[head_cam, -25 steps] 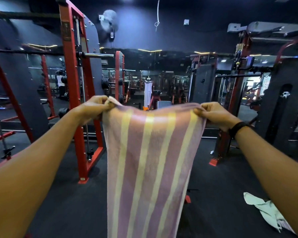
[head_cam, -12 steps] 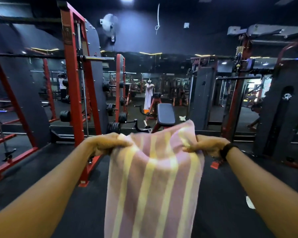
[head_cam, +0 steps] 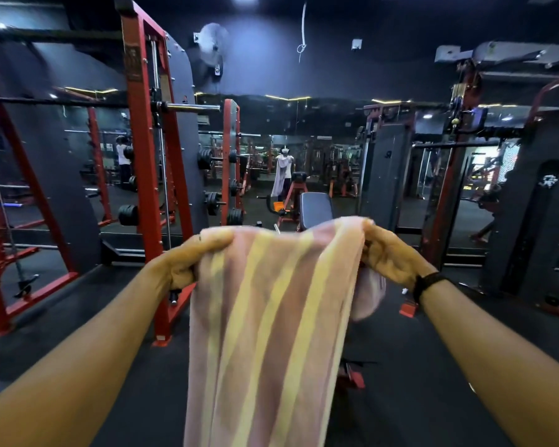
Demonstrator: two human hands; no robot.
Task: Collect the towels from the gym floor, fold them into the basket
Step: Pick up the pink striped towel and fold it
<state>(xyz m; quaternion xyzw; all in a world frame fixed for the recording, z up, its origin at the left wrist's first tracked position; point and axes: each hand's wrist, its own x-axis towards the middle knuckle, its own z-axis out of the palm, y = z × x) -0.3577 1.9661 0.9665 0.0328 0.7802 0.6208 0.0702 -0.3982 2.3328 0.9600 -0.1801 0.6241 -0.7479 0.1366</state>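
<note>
While both arms reached forward at chest height, the left hand [head_cam: 188, 262] gripped one top corner of a pink-and-yellow striped towel [head_cam: 268, 333], its fingers [head_cam: 212, 241] curled over the upper edge and the cloth bunched in the fist. The right hand [head_cam: 389, 256] held the opposite top corner the same way, fingers closed round the fabric, with a black wristband [head_cam: 428, 283] on that wrist. Between the two hands the top edge sagged a little, and the towel hung straight down in front of the person, off the dark gym floor [head_cam: 417, 382], its lower end running out of view at the bottom. A loose fold of it bulged out under the right hand. Beyond stood a red power rack [head_cam: 142, 175] on the left and a padded bench [head_cam: 315, 209] just past the towel's top edge, before a mirrored wall [head_cam: 304, 146].
</note>
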